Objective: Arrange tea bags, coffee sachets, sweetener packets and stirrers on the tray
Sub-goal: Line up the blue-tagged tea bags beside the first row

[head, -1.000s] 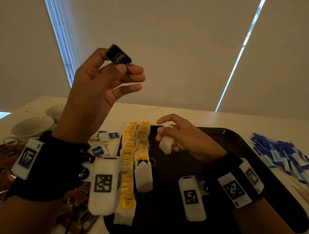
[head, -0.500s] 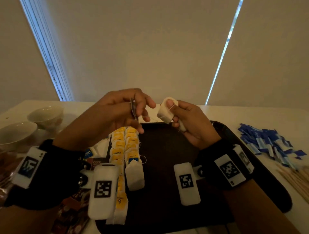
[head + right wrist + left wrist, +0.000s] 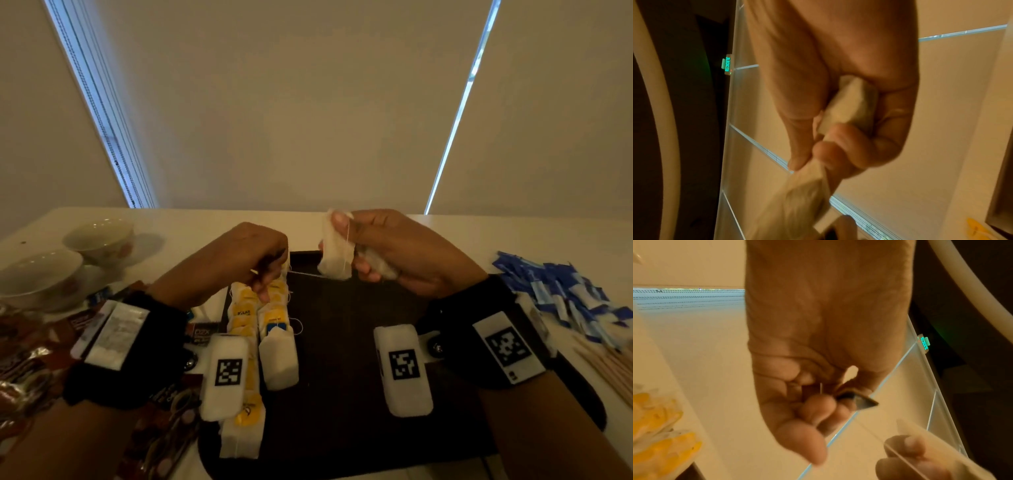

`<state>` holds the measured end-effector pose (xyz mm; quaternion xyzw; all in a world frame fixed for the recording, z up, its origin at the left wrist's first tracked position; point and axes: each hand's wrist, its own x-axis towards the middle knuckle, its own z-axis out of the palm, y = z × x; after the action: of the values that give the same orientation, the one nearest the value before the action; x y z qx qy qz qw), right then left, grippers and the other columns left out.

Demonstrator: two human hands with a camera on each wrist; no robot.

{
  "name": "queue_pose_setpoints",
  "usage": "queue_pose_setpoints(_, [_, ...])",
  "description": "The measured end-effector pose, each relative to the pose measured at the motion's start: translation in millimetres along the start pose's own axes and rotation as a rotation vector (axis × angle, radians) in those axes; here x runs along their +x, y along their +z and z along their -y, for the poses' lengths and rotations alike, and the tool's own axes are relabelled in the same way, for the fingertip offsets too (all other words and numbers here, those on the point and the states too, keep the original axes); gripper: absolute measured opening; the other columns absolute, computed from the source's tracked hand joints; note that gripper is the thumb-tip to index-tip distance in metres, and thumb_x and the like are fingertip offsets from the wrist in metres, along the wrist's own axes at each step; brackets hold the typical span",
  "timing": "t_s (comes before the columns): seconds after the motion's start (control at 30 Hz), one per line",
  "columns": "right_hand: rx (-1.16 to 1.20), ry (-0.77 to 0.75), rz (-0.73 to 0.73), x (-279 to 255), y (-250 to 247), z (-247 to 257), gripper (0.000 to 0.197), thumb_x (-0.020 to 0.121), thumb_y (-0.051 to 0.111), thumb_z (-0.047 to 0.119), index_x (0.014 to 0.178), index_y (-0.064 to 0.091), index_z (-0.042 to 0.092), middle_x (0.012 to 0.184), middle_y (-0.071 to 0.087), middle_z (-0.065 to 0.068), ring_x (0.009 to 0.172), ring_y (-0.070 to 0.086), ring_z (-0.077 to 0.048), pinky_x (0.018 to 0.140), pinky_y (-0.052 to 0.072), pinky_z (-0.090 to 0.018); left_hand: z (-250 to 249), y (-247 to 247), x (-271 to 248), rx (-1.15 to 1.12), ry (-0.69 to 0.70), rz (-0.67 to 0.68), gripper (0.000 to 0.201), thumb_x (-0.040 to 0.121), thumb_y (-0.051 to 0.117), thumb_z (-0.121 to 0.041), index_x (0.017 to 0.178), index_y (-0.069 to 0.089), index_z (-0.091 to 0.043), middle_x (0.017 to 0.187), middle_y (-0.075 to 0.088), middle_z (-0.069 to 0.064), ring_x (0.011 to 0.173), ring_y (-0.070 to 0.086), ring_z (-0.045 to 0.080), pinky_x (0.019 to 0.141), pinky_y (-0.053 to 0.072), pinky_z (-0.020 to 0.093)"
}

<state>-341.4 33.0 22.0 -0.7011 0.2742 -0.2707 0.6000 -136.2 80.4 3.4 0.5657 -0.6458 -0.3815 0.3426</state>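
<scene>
My right hand pinches a white tea bag above the far edge of the dark tray; a second white bag is tucked in its palm. A thin string runs taut from that bag to my left hand, which pinches the bag's dark paper tag. Two rows of tea bags with yellow tags lie along the tray's left side, below my left hand. One bag with a blue tag lies at the near end of the right row.
Two pale bowls stand on the table at the far left. Brown coffee sachets lie at the left edge. Blue-and-white sweetener packets are heaped right of the tray, with wooden stirrers beside them.
My left hand came down from high up with the dark tag to just above the tea-bag rows. My right hand rose with the white bag, and the string now stretches between them.
</scene>
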Motion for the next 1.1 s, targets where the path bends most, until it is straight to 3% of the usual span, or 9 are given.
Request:
queue_pose_setpoints(0.17, [-0.245, 0.06, 0.165, -2, 18, 1, 0.042, 0.077, 0.052, 0.046, 0.089, 0.07, 0.01, 0.048, 0.048, 0.003, 0.042, 0.04, -0.006, 0.046, 0.034, -0.02, -9, 8, 1, -0.242, -0.06, -0.021, 0.043, 0.095, 0.028, -0.027, 0.053, 0.037, -0.022, 0.052, 0.035, -0.001, 0.045, 0.035, 0.015, 0.045, 0.038, 0.027])
queue_pose_setpoints(0.3, [-0.342, 0.125, 0.169, 0, 30, -2, 0.033, 0.082, 0.057, 0.043, 0.084, 0.072, 0.014, 0.051, 0.05, 0.0, 0.04, 0.041, -0.004, 0.044, 0.034, -0.016, -16, 19, 2, -0.12, -0.046, -0.037, 0.032, 0.092, 0.045, -0.033, 0.062, 0.044, -0.021, 0.057, 0.045, -0.005, 0.05, 0.042, 0.013, 0.041, 0.037, 0.025])
queue_pose_setpoints(0.53, [-0.366, 0.169, -0.004, 3, 27, -7, 0.034, 0.086, 0.061, 0.036, 0.078, 0.069, 0.004, 0.048, 0.047, -0.001, 0.041, 0.038, -0.007, 0.045, 0.033, -0.017, -25, 19, -18, 0.135, 0.266, -0.075, 0.036, 0.101, 0.032, -0.018, 0.079, 0.055, -0.032, 0.058, 0.048, -0.01, 0.047, 0.043, 0.001, 0.05, 0.038, 0.016])
queue_pose_setpoints(0.6, [-0.352, 0.161, -0.073, 3, 24, -7, 0.033, 0.086, 0.061, 0.033, 0.081, 0.069, 0.001, 0.048, 0.047, -0.002, 0.042, 0.039, -0.008, 0.044, 0.033, -0.017, -29, 19, -23, 0.329, 0.357, -0.082, 0.034, 0.103, 0.03, -0.03, 0.1, 0.063, -0.025, 0.072, 0.055, -0.011, 0.066, 0.052, -0.003, 0.063, 0.04, 0.009])
queue_pose_setpoints(0.67, [-0.306, 0.124, -0.135, 2, 23, -4, 0.026, 0.078, 0.064, 0.039, 0.073, 0.07, 0.014, 0.048, 0.047, -0.001, 0.04, 0.04, -0.005, 0.044, 0.033, -0.017, -33, 17, -26, 0.484, 0.431, -0.113, 0.042, 0.098, 0.028, -0.039, 0.112, 0.063, -0.022, 0.08, 0.054, -0.008, 0.08, 0.05, 0.0, 0.072, 0.038, 0.007])
queue_pose_setpoints(0.73, [-0.265, 0.077, -0.195, 0, 23, -3, 0.021, 0.073, 0.064, 0.044, 0.063, 0.067, 0.025, 0.046, 0.046, 0.0, 0.037, 0.038, -0.003, 0.044, 0.032, -0.016, -35, 16, -26, 0.483, 0.476, -0.169, 0.039, 0.096, 0.033, -0.039, 0.116, 0.063, -0.027, 0.072, 0.061, -0.015, 0.075, 0.053, -0.004, 0.069, 0.038, 0.006])
queue_pose_setpoints(0.8, [-0.238, 0.041, -0.253, 1, 23, -3, 0.018, 0.086, 0.061, 0.03, 0.071, 0.068, 0.024, 0.044, 0.046, 0.003, 0.035, 0.037, -0.001, 0.043, 0.031, -0.016, -38, 18, -26, 0.454, 0.526, -0.213, 0.03, 0.095, 0.042, -0.036, 0.118, 0.06, -0.033, 0.06, 0.058, -0.018, 0.062, 0.054, -0.008, 0.061, 0.04, 0.005])
queue_pose_setpoints(0.93, [-0.196, -0.023, -0.345, 3, 24, -3, 0.027, 0.094, 0.051, 0.01, 0.08, 0.068, 0.024, 0.043, 0.046, 0.001, 0.034, 0.037, -0.002, 0.039, 0.029, -0.015, -36, 20, -25, 0.389, 0.568, -0.245, 0.034, 0.086, 0.055, -0.034, 0.119, 0.063, -0.029, 0.087, 0.063, -0.008, 0.081, 0.06, 0.004, 0.068, 0.051, 0.019])
queue_pose_setpoints(1.1, [-0.167, -0.067, -0.357, 2, 23, -2, 0.02, 0.093, 0.054, 0.019, 0.081, 0.069, 0.023, 0.042, 0.047, 0.005, 0.036, 0.038, -0.002, 0.041, 0.03, -0.016, -37, 17, -25, 0.184, 0.497, -0.212, 0.042, 0.084, 0.04, -0.039, 0.115, 0.065, -0.027, 0.096, 0.067, -0.008, 0.084, 0.063, 0.01, 0.068, 0.051, 0.016])
